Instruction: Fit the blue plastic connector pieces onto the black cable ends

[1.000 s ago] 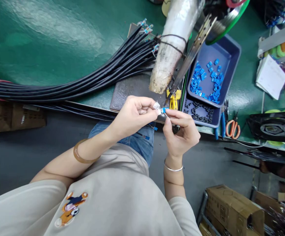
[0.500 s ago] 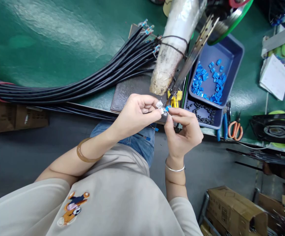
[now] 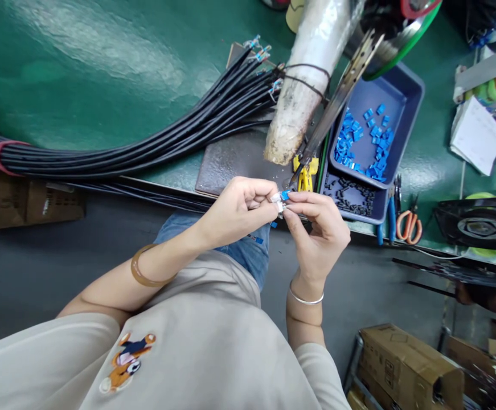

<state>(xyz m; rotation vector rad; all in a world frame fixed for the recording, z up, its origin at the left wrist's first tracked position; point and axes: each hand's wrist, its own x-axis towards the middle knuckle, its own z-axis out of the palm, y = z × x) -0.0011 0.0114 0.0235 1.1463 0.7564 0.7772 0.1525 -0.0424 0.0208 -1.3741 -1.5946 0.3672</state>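
Note:
My left hand (image 3: 248, 202) is closed, thumb and forefinger pinching a whitish cable end (image 3: 277, 197). Its cable is mostly hidden by the hand. At its tip sits a small blue plastic clip (image 3: 285, 195). From the other side, the thumb and forefinger of my right hand (image 3: 320, 225) close on the blue clip and the short wires at it. The fingertips of both hands almost meet, and the exact contact between clip and wires is too small to make out. Just beyond the fingers stands a yellow-handled tool (image 3: 305, 173).
A bundle of black cables (image 3: 145, 154) lies along the green table (image 3: 102, 51). A blue bin (image 3: 416, 97) holds blue clips; a lower bin (image 3: 373, 216) holds black pieces. A wrapped duct (image 3: 296, 97) hangs above the hands. Orange-handled scissors (image 3: 409, 226) lie right.
Both hands have shifted slightly, the right one a little to the left and closer to the left fingers. The blue clip now sits a little lower and further left.

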